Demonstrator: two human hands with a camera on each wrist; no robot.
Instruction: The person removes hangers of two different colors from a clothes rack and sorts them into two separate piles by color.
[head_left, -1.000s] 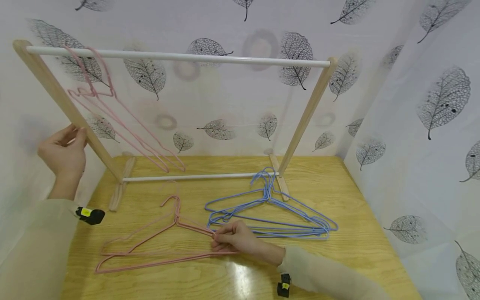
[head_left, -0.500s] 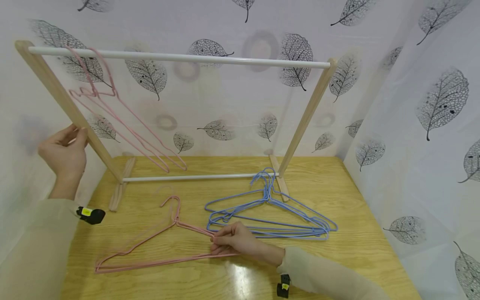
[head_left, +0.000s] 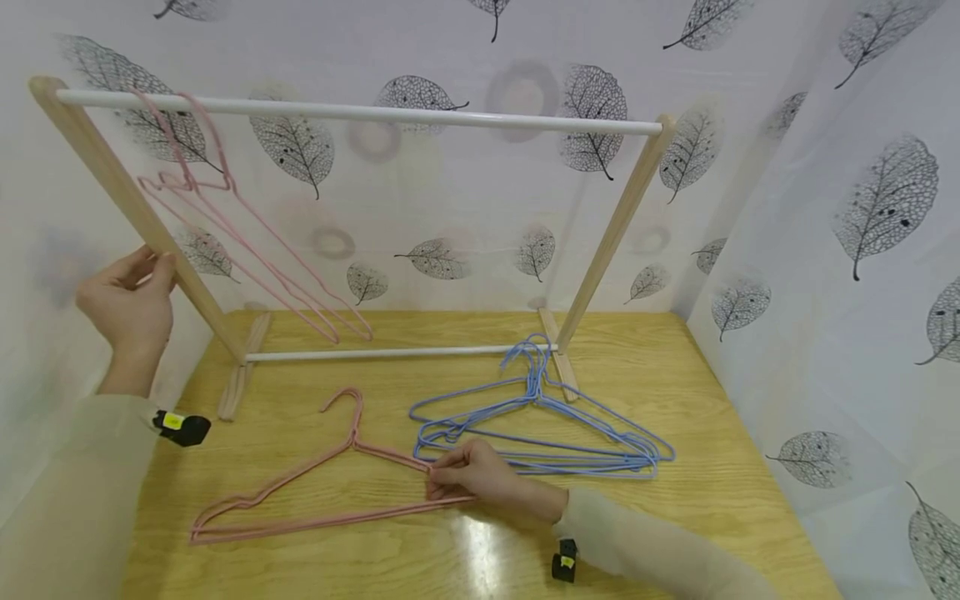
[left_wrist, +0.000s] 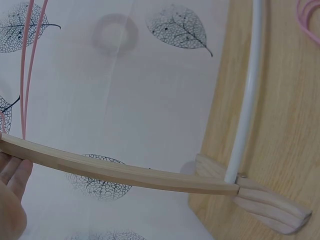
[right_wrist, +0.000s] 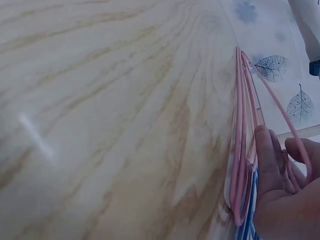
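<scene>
My left hand (head_left: pixel 131 304) holds the left wooden post (head_left: pixel 123 193) of a clothes rack, thumb and fingers at its edge. In the left wrist view, fingertips (left_wrist: pixel 20 172) lie against the same post. On the table, my right hand (head_left: pixel 487 479) pinches the right end of a small stack of pink hangers (head_left: pixel 354 437), hooks pointing to the back. The right wrist view shows the pink wires (right_wrist: pixel 240 150) lying close together beside the fingers, with one wire passing by the thumb. Two more pink hangers (head_left: pixel 231 185) hang at the left of the rack's white top rail (head_left: pixel 420 117).
Several blue hangers (head_left: pixel 534 392) lie piled behind and right of my right hand, hooks by the lower rail (head_left: pixel 397 353). The rack's wooden feet (head_left: pixel 234 392) stand on the wood-grain table (head_left: pixel 360 575). Leaf-printed sheets (head_left: pixel 450 33) enclose the back and sides.
The loose, blurred pink hanger that stood apart above the stack has come down in line with the others, hooks now together. Both hands stay nearly in place.
</scene>
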